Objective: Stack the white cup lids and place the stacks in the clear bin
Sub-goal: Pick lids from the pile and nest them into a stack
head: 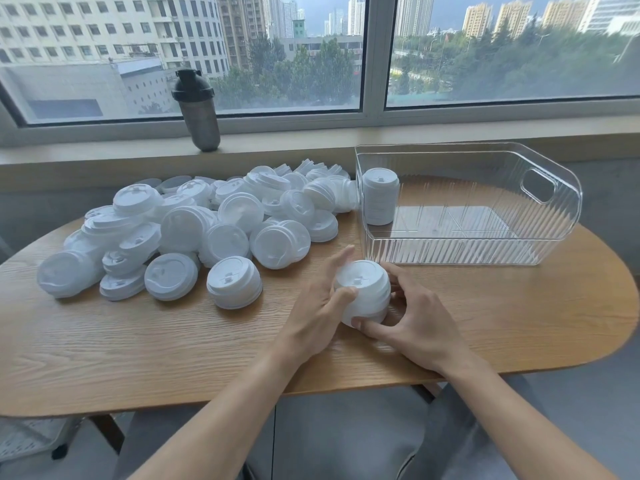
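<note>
A stack of white cup lids (364,289) stands on the wooden table (173,348) near its middle, held from both sides. My left hand (320,308) grips its left side, thumb on the upper edge. My right hand (412,322) curls round its right side and base. A large heap of loose white lids (207,223) covers the table's left and centre. The clear bin (554,216) stands at the right rear and holds one upright stack of lids (380,196) in its left corner.
A dark shaker bottle (199,110) stands on the windowsill behind the heap. A short stack of lids (234,287) sits apart, left of my hands. The table's rounded right end lies beyond the bin. Bare wood shows along the near edge.
</note>
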### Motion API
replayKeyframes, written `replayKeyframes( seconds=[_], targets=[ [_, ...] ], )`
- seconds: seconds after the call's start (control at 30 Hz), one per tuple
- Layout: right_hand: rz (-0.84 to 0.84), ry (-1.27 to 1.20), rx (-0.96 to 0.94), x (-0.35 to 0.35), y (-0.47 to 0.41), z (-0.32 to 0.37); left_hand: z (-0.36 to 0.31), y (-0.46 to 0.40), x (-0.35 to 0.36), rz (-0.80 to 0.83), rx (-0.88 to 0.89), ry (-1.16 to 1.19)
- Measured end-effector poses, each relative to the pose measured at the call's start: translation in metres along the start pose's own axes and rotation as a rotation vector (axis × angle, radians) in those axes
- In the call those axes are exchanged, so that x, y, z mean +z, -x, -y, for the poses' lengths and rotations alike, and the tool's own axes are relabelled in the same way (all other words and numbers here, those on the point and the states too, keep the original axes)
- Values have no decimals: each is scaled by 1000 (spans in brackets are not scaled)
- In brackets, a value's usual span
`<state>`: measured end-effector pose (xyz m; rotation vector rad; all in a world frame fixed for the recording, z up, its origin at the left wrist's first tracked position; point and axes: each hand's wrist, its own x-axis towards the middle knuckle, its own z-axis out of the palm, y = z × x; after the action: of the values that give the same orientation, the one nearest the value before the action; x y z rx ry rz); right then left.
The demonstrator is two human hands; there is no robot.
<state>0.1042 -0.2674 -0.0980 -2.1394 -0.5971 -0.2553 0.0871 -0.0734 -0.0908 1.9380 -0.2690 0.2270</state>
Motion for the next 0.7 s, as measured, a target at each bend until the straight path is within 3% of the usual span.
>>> replayKeyframes(
  seconds=[0.33, 0.7],
  targets=[
    [8, -3, 15, -1, 1, 0, 4, 0, 1, -74, 88, -166],
    [67, -43, -16, -4, 3, -7, 4, 0, -8, -40, 6, 16]
  ],
)
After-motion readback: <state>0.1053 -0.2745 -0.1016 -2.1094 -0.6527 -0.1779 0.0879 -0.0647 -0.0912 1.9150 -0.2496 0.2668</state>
